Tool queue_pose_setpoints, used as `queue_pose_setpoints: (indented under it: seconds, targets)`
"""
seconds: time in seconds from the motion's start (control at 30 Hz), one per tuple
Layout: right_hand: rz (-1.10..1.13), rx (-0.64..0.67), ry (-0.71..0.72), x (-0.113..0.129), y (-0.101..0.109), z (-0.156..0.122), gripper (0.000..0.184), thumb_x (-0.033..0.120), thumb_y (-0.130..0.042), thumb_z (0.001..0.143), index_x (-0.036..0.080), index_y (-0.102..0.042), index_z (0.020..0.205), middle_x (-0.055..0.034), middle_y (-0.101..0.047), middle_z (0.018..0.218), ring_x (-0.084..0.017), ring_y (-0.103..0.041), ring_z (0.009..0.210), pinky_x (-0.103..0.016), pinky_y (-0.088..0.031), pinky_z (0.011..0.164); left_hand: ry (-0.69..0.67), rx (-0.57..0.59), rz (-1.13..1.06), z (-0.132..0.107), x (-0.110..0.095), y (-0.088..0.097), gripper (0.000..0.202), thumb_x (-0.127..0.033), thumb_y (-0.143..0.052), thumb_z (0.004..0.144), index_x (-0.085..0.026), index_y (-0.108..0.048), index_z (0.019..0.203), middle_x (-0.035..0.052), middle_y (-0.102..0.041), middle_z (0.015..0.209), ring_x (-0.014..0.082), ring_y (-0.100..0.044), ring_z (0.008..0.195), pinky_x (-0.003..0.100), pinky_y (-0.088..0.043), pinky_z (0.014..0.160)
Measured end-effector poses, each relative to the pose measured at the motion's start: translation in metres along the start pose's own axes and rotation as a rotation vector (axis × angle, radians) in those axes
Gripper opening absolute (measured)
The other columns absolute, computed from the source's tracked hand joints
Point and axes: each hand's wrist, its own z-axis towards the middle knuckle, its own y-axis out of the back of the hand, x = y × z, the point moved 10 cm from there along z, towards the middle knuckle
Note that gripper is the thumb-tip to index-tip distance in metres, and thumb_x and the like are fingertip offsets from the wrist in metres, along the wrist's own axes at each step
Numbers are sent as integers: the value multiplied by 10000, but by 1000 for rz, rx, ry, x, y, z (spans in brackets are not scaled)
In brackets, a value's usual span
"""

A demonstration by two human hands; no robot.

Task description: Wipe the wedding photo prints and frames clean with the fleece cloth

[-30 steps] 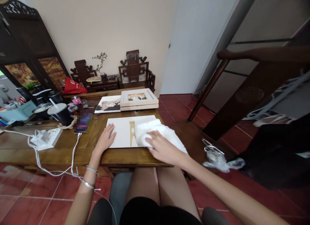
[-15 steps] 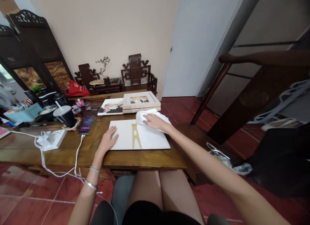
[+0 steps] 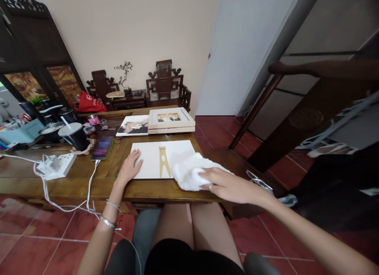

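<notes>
A white panel (image 3: 148,156), which looks like the back of a picture frame, lies flat on the wooden table (image 3: 154,193). A tan two-legged stand piece (image 3: 163,160) lies along its middle. My left hand (image 3: 130,168) rests open over the panel's left edge, fingers stretched out. In my right hand (image 3: 223,183) is a bunched white cloth (image 3: 189,170), which covers the panel's near right corner and hangs past its edge. The right fingertips are partly hidden in the cloth.
Stacked picture frames (image 3: 171,121) and a photo print (image 3: 133,125) lie behind the panel. To the left are a phone (image 3: 102,147), a black cup with a straw (image 3: 75,137) and a power strip (image 3: 63,166) with trailing cables. A wooden chair (image 3: 284,121) stands at right.
My right hand has drawn the cloth from the panel's far edge toward me, to its near right corner. My left hand stays on the panel's left edge. The view has shifted slightly.
</notes>
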Motion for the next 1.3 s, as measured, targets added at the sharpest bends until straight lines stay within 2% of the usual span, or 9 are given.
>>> queue_pose_setpoints:
  seconds: [0.1, 0.27, 0.4, 0.53, 0.63, 0.83, 0.93, 1.13, 1.3]
  targets:
    - [-23, -43, -70, -23, 9, 18, 153, 193, -419, 873, 198, -528, 765, -56, -605, 809, -212, -565, 805, -320, -416, 770, -3, 0, 2, 0, 0, 0, 502, -376, -468, 866, -85, -564, 1264, 166, -481, 1406, 272, -378, 1361, 455, -266, 1145]
    - [-120, -153, -230, -91, 26, 83, 156, 190, -443, 896, 160, -584, 837, -95, -641, 916, -234, -583, 908, -342, -429, 815, -11, -3, 2, 0, 0, 3, 504, -391, -478, 858, -94, -572, 1255, 152, -506, 1389, 248, -401, 1349, 420, -282, 1143]
    - [-150, -216, -295, -118, 36, 113, 227, 302, -512, 934, 143, -595, 1073, -89, -610, 1109, -217, -591, 979, -408, -485, 845, -9, -3, 3, 0, -1, 5, 504, -396, -465, 867, -98, -569, 1259, 146, -511, 1387, 240, -402, 1349, 410, -291, 1139]
    - [-171, -216, -278, -98, 22, 99, 244, 294, -524, 932, 148, -588, 1117, -99, -601, 1131, -213, -596, 969, -417, -507, 839, -5, 6, 5, 0, -2, 4, 504, -390, -461, 872, -89, -566, 1263, 153, -501, 1392, 244, -395, 1353, 421, -286, 1139]
    - [-178, -184, -208, -59, 2, 64, 161, 115, -458, 884, 116, -612, 930, -151, -618, 1064, -260, -566, 1020, -454, -424, 947, -1, 12, 2, 0, -2, 2, 511, -386, -466, 871, -76, -563, 1266, 163, -489, 1400, 252, -385, 1358, 426, -269, 1145]
    - [-140, -109, 13, 15, -15, 8, 226, 33, -459, 712, 169, -570, 855, -149, -568, 1140, -292, -459, 1144, -477, -370, 975, -1, 17, -3, 0, -1, -1, 508, -389, -458, 874, -100, -550, 1282, 149, -468, 1422, 256, -356, 1374, 441, -248, 1151]
    - [-162, -109, 14, 8, -11, 20, 195, 51, -454, 742, 166, -564, 856, -154, -564, 1126, -283, -473, 1091, -459, -378, 952, -1, 17, -3, 0, 0, -1, 516, -393, -453, 876, -92, -547, 1284, 157, -468, 1420, 264, -353, 1375, 449, -245, 1151]
    - [-205, -190, -193, -50, 4, 104, 192, 103, -403, 841, 124, -578, 918, -154, -585, 1040, -266, -512, 966, -413, -400, 861, -8, 13, 7, 0, 0, 1, 503, -386, -456, 877, -97, -553, 1278, 149, -485, 1407, 246, -377, 1364, 430, -270, 1144]
    - [-216, -256, -264, -38, 0, 130, 274, 98, -363, 844, 85, -578, 1013, -196, -569, 1101, -300, -494, 986, -464, -380, 857, -16, 23, 15, 0, 1, 0, 513, -395, -447, 886, -90, -546, 1286, 155, -482, 1409, 245, -369, 1368, 422, -271, 1145]
